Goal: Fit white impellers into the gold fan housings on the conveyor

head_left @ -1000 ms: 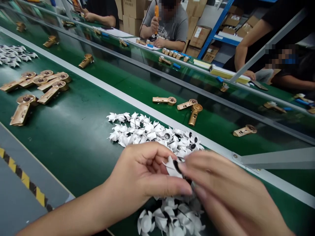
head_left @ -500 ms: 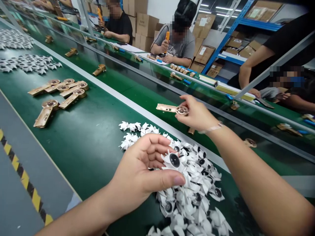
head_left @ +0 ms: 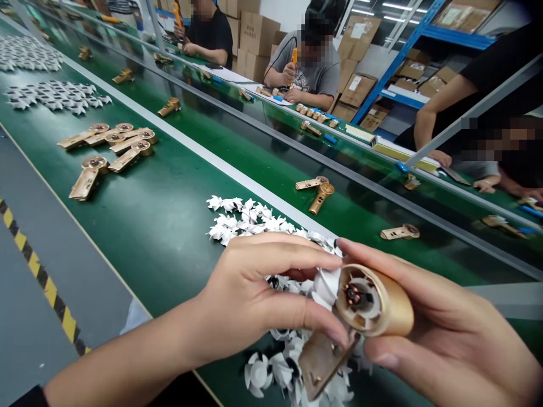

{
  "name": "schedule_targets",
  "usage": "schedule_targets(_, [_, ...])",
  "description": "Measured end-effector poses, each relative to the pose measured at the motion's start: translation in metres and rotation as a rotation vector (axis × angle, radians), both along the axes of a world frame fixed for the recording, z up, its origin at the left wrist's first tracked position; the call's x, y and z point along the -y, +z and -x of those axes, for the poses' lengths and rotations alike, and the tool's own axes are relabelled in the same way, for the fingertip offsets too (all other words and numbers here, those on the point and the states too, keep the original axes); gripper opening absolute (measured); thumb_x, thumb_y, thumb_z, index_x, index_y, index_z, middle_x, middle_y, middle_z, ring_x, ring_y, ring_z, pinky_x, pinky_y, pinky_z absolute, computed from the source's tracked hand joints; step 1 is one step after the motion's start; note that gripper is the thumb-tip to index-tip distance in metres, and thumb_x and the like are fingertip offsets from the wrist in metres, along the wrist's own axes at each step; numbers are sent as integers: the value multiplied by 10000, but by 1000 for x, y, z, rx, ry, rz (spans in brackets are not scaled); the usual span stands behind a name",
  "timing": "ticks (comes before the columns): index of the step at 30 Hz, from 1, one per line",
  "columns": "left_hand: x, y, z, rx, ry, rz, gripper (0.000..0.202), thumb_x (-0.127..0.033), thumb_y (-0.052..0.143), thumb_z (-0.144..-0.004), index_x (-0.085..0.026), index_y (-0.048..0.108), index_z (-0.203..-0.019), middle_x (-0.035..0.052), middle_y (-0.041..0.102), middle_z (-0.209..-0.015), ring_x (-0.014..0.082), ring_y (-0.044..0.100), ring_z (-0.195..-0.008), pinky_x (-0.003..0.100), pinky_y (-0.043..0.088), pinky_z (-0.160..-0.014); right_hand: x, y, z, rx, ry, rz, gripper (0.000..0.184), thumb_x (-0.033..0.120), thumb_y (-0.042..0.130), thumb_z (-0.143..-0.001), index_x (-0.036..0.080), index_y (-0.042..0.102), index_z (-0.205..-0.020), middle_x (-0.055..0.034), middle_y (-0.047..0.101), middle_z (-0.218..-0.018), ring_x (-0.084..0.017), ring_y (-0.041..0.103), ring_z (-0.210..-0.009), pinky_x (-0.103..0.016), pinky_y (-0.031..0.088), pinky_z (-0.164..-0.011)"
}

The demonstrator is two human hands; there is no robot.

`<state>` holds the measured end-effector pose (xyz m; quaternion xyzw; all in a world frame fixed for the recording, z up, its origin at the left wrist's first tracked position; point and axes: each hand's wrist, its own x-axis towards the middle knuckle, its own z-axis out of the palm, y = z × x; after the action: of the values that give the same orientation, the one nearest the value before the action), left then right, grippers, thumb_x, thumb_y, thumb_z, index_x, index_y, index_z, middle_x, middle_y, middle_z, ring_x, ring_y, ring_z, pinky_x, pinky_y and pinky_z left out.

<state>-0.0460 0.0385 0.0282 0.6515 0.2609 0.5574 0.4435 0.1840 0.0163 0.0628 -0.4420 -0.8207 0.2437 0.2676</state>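
My left hand (head_left: 271, 288) is closed on a white fan wheel (head_left: 326, 288), pinched between thumb and fingers. My right hand (head_left: 445, 316) grips a gold hair-dryer-shaped housing (head_left: 396, 299) by its round barrel. The barrel's open end faces left, with a dark and coppery motor shaft (head_left: 353, 294) visible in its middle. The fan wheel is right beside that opening; whether they touch I cannot tell. Below the barrel hangs the housing's open handle shell (head_left: 324, 362). Beneath both hands lies a pile of loose white fan wheels (head_left: 258, 373), partly hidden by them.
More gold housings (head_left: 87, 178) lie to the left on the green table (head_left: 169, 237), with rows of white fan wheels (head_left: 55, 96) beyond. Several housings (head_left: 322, 198) rest on the green conveyor belt (head_left: 241, 152) past a white strip. Co-workers (head_left: 316, 73) sit across the line.
My right hand has come back from the belt towards me and now holds a housing by the barrel. A pale open-handled housing now lies on the belt. My left hand has brought the fan wheel to the barrel.
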Motion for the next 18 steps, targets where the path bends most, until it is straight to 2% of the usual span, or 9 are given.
schedule_targets(5, [3,3,2,-57,31,-89,488,-243,937,-563,-203,787,-1025,55,794,-963,179,744,-859,233,597,-790,4,-1,-1,77,10,-143,681,509,707,-861,413,436,-1478,13,639,-1375,-221,694,-1122,-249,598,-912])
schedule_targets(11, [8,4,-1,-25,-2,-42,469,-247,935,-565,-206,799,-1011,57,786,-914,180,737,-806,242,589,-741,7,-5,3,79,42,-186,697,516,650,-904,366,379,-1528,-12,583,-1448,-248,647,-1211,-270,575,-975])
schedule_targets(15, [8,1,-2,-10,-17,53,437,-251,933,-571,-186,814,-986,50,764,-807,151,697,-697,218,557,-653,11,-2,-1,182,61,-278,720,491,610,-939,320,311,-1571,-37,580,-1450,-259,670,-1175,-274,603,-920])
schedule_targets(18, [10,-4,-5,-2,-29,108,405,-325,910,-604,-209,821,-981,28,741,-750,131,666,-649,206,541,-626,16,0,-3,332,57,-372,739,484,549,-962,261,254,-1601,-75,598,-1423,-285,696,-1123,-312,639,-845])
